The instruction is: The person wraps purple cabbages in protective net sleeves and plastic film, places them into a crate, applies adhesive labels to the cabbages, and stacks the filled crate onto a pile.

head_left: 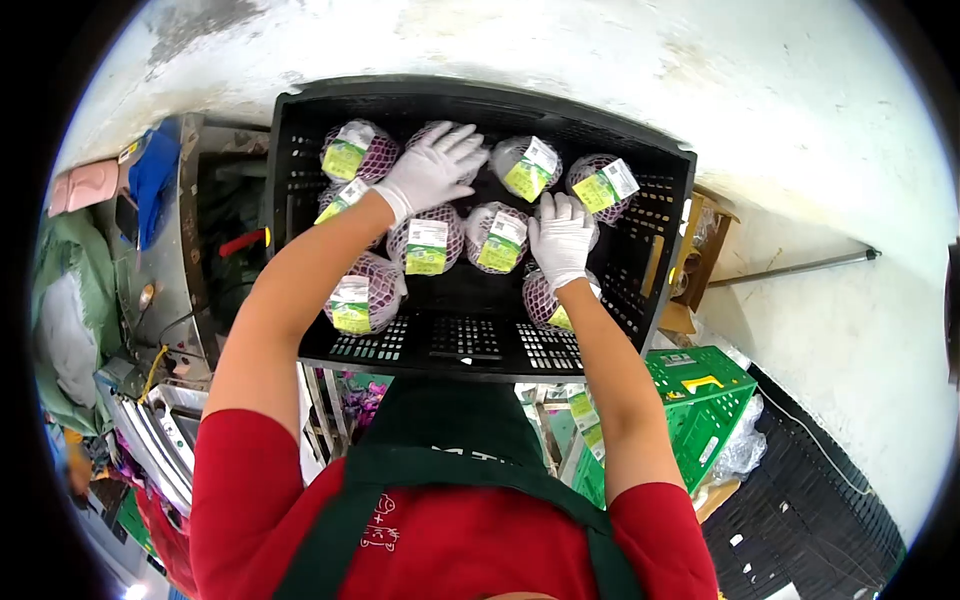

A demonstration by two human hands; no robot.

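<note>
A black plastic crate (pixel 480 368) holds several round purple items in white netting with green and white labels. My left hand (pixel 432 172), in a white glove, lies with spread fingers on a netted item in the back row. My right hand (pixel 562 238), also gloved, rests over another netted item at the right, its fingers extended. Between my hands sit a labelled item (pixel 497 238) and, farther back, another one (pixel 527 167). A netted item (pixel 365 293) is at the crate's front left.
Green crates (pixel 700 400) stand at the lower right, beside a black slatted surface (pixel 810 480). A cardboard box (pixel 705 245) is right of the black crate. At the left are a metal cabinet (pixel 165 270), a blue cloth (pixel 155 180) and a green bag (pixel 75 310). A white wall rises behind.
</note>
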